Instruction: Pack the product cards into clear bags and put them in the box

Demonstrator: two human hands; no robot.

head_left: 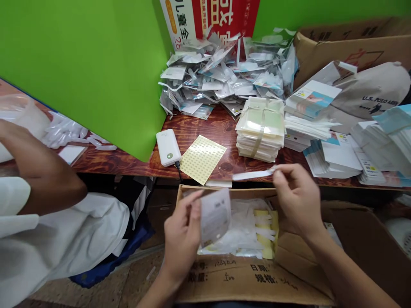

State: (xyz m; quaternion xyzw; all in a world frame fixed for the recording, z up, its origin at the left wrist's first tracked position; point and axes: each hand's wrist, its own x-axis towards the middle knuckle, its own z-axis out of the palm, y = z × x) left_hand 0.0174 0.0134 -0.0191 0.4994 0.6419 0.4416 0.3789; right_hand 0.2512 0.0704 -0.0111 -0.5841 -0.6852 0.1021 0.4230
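Left hand (184,233): You grip a printed packet (215,216) by its edge above an open carton (237,286), its lettering blurred.
Right hand (298,194): You pinch a narrow white strip (252,175) between thumb and fingers, near the front edge of the wooden table (221,124).
Tabletop: A white device (168,147) with a black cable sits just beside a yellow dotted sheet (204,159), left of a bound stack (260,132).
Behind: Clear-bagged packets (218,75) heap before a red-and-white poster (208,17).
To your left: A co-worker's bent arm (54,175) shows near a green panel (86,64).
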